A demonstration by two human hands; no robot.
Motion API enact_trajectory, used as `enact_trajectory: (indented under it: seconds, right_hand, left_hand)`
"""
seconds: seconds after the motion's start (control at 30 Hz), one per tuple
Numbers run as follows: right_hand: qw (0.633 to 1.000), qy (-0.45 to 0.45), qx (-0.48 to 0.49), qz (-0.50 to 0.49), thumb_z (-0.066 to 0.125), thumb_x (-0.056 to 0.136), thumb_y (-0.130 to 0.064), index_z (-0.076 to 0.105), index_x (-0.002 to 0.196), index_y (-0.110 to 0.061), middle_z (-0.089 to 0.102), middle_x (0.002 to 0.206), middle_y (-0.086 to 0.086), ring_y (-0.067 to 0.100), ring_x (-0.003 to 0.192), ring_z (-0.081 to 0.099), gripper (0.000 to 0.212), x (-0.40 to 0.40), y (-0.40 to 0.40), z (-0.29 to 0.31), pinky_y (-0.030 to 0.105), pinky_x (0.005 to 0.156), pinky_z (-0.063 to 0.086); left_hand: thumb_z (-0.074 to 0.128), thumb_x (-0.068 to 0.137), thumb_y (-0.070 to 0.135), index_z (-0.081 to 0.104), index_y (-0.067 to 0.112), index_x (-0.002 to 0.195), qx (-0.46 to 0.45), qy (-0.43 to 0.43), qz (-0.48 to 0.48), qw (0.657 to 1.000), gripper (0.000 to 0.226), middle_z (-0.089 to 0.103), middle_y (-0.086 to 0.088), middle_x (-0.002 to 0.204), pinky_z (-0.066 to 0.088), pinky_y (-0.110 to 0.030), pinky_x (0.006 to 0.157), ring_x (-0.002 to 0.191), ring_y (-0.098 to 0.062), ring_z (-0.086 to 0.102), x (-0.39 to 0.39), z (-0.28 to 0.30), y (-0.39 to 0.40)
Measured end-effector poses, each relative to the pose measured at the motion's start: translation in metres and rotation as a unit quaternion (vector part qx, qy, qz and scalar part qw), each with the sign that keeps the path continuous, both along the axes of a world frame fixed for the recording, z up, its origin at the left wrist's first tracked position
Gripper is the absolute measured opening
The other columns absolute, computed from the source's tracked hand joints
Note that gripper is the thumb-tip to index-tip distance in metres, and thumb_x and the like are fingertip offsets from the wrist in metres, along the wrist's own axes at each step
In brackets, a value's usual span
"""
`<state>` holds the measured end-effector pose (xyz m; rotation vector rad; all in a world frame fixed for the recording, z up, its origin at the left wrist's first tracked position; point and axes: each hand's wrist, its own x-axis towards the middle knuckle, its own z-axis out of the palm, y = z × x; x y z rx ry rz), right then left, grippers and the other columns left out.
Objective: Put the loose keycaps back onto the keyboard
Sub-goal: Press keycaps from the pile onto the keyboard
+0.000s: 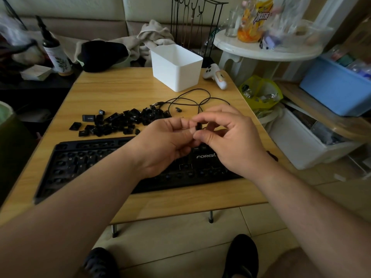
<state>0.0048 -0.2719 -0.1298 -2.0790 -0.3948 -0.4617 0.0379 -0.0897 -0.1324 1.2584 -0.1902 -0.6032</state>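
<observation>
A black keyboard (84,167) lies along the near edge of a low wooden table (128,85), most of its key sockets bare. Behind it sits a pile of several loose black keycaps (124,121). Above the keyboard's right half my left hand (166,143) and my right hand (230,139) meet, and both pinch one small black keycap (198,126) between their fingertips. One stray keycap (178,109) lies beside the cable. My forearms hide the keyboard's middle.
A white plastic bin (176,67) stands at the table's back, a white game controller (215,76) to its right. A black cable (192,101) loops behind the keycaps. A round white side table (267,51) and storage boxes (301,145) crowd the right side.
</observation>
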Motion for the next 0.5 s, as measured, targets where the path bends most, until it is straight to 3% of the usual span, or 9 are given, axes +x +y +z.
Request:
enact_trajectory:
  seconds: [0.13,0.37,0.5]
  right_hand:
    - [0.994,-0.045,-0.098,-0.015,0.084,0.083,-0.017,0.08,0.112,-0.023,0.062,0.106,-0.007,0.011,0.1,0.061,0.029,0.001,-0.005,-0.001,0.021,0.079,0.049]
    - [0.991,-0.084,-0.104,-0.022,0.085,0.081,-0.028,0.078,0.118,-0.02,0.063,0.106,-0.004,0.008,0.095,0.061,0.038,-0.002,-0.007,0.005,0.019,0.078,0.048]
    - [0.992,-0.092,-0.087,-0.013,0.089,0.078,-0.022,0.078,0.114,-0.016,0.067,0.106,-0.002,0.01,0.092,0.064,0.038,-0.006,-0.008,0.01,0.023,0.076,0.054]
  left_hand:
    - [0.058,0.098,0.009,0.073,0.013,0.099,-0.029,0.064,-0.025,0.997,0.016,0.071,-0.004,0.088,0.051,-0.025,0.075,0.079,-0.013,0.067,-0.001,0.003,0.004]
    - [0.063,0.093,0.021,0.072,0.011,0.104,-0.074,0.088,-0.025,0.993,0.018,0.07,-0.007,0.088,0.053,-0.024,0.077,0.078,-0.014,0.065,-0.002,0.0,0.004]
    - [0.06,0.097,0.021,0.073,0.009,0.109,-0.091,0.102,-0.03,0.99,0.021,0.073,-0.007,0.097,0.054,-0.022,0.074,0.081,-0.013,0.065,-0.003,0.001,0.004]
